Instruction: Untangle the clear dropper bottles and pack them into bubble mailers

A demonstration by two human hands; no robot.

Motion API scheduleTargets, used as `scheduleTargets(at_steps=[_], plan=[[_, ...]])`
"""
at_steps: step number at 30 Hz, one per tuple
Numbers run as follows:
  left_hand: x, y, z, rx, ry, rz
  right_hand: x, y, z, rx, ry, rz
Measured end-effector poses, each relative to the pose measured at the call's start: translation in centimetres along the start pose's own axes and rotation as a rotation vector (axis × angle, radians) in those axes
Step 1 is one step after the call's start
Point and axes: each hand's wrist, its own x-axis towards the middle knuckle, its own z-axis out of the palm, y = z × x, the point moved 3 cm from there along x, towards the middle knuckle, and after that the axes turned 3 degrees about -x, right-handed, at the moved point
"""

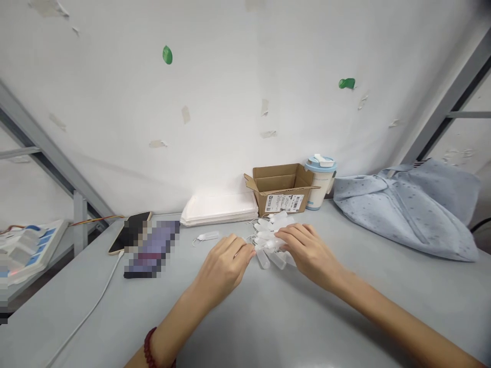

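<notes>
A heap of small translucent white plastic tubes (264, 237) with thin string loops lies on the grey table between my hands. My left hand (226, 263) is at the heap's left edge, thumb and forefinger pinched together; whatever is between them is too small to make out. From the right, my right hand (307, 250) reaches over the heap with bent fingers, its fingertips closed on one of the tubes and hiding part of it. One single tube (209, 235) with a string loop lies apart, behind and to the left of my left hand.
Behind the heap stand an open cardboard box (284, 197) and a lidded cup (320, 184). A stack of white sheets or bags (218, 208) lies against the wall. At right rests a blue cloth bag (402, 214); at left, a phone (130, 232) with a white cable and a dark blurred item (153, 250).
</notes>
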Motion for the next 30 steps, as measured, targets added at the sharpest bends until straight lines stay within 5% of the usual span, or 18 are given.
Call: scheduleTargets(at_steps=[12, 21, 30], plan=[[-0.1, 0.9, -0.5, -0.130, 0.203, 0.033, 0.2, 0.0, -1.0, 0.019, 0.029, 0.030], [-0.4, 0.7, 0.7, -0.256, 0.081, -0.061, 0.4, -0.6, -1.3, 0.045, 0.022, 0.025], [-0.4, 0.6, 0.3, -0.326, 0.094, -0.115, 0.4, -0.5, -1.4, 0.080, 0.027, 0.034]])
